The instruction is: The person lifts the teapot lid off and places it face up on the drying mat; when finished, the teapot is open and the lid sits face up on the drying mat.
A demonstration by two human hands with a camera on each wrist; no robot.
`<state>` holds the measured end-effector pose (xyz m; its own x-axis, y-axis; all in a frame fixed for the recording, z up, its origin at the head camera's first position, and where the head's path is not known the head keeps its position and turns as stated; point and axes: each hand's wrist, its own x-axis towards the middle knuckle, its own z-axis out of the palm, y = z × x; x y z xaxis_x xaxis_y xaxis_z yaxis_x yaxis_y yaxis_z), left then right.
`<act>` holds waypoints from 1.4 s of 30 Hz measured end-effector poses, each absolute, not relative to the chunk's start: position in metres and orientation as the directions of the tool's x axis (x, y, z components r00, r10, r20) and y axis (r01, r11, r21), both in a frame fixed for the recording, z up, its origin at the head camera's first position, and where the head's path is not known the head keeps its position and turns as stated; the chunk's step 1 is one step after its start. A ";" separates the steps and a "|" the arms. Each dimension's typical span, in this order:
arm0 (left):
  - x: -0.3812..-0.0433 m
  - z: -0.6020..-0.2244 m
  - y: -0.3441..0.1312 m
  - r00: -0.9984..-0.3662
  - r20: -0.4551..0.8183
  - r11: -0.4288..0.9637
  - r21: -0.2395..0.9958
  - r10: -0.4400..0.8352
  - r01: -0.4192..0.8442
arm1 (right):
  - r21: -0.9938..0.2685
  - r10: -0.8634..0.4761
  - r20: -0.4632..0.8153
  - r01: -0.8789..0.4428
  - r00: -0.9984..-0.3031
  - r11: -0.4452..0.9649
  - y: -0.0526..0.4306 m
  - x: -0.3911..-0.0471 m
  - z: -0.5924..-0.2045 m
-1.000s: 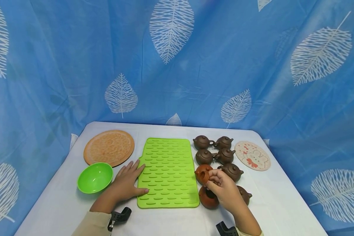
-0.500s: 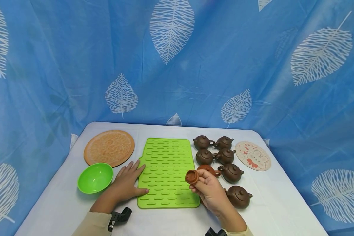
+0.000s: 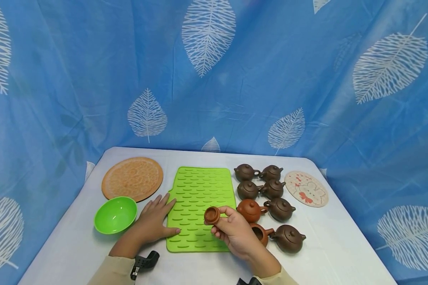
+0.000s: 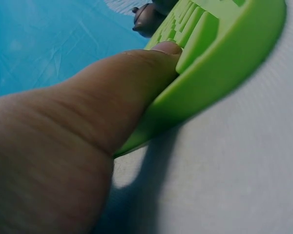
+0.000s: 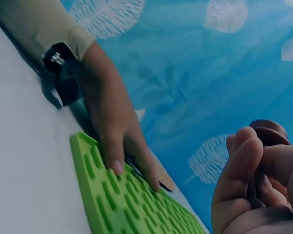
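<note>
My right hand [image 3: 238, 234] pinches a small reddish-brown teapot lid [image 3: 212, 215], its hollow underside facing up, over the green ridged mat [image 3: 203, 178]. The right wrist view shows the lid [image 5: 269, 132] at the fingertips. Spread straight, the fingers of my left hand [image 3: 153, 219] rest on the mat's left edge, and its thumb [image 4: 136, 73] lies on the ridges. Right of the mat sits a lidless reddish teapot [image 3: 259, 232], partly hidden behind my right hand. Just beyond it stands another reddish teapot [image 3: 250, 209] with its lid on.
Several dark brown lidded teapots [image 3: 281, 209] stand in rows at the right. A round rabbit-print coaster [image 3: 306, 188] lies beyond them. At the left are a green bowl [image 3: 115, 215] and a round orange-brown mat [image 3: 132, 178]. A blue leaf-print curtain [image 3: 214, 99] hangs behind the white-covered table [image 3: 337, 245].
My right hand has carried the lid left from above the reddish teapots to over the green mat, uncovering more of both teapots. The left hand has stayed in place.
</note>
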<state>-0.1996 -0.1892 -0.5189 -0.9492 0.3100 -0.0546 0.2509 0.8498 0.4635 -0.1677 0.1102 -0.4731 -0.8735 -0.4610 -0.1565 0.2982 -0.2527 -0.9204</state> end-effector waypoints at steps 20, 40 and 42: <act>-0.199 -0.516 -0.186 -0.949 -0.068 0.845 0.478 0.307 0.239 | -0.915 -0.482 -0.287 0.385 -0.828 -0.116 0.062 -0.171 -0.500; -0.200 -0.518 -0.187 -0.947 -0.074 0.858 0.450 0.314 0.249 | -0.951 -0.382 -0.309 0.285 -0.871 0.120 0.042 -0.172 -0.507; -0.200 -0.518 -0.188 -0.946 -0.072 0.858 0.448 0.317 0.253 | -0.952 -0.377 -0.306 0.272 -0.874 0.142 0.041 -0.172 -0.507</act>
